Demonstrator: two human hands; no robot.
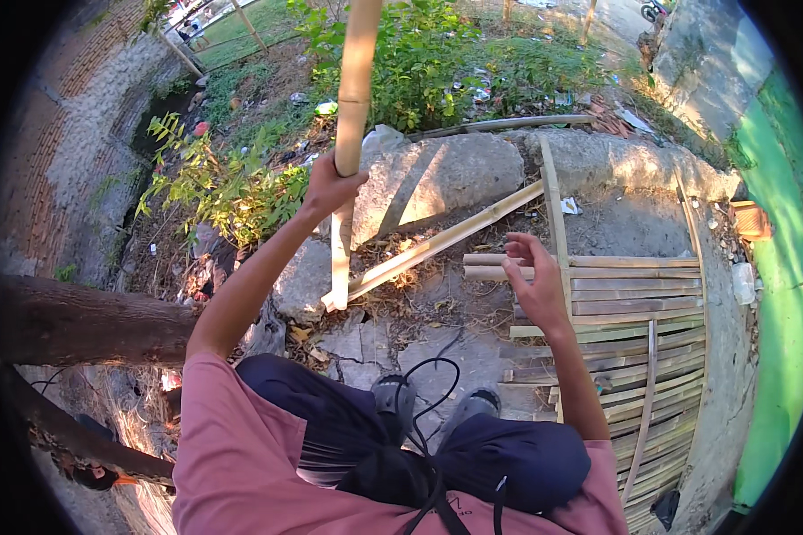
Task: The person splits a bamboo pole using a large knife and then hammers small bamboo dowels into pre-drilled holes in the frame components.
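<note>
My left hand is wrapped round an upright bamboo pole, whose lower end comes down near the ground. Beside that end, a split bamboo length slopes up to the right and touches a frame strip. My right hand hovers over the left part of a bamboo slat panel; its fingers are curved and apart, with nothing in them. The panel's slats lie in a row across long strips. One thin strip crosses over several slats.
Large stone blocks line the far side, with green bushes behind. A thick tree trunk stands at the left. Along the right runs a green sheet, near an orange container and a clear plastic container.
</note>
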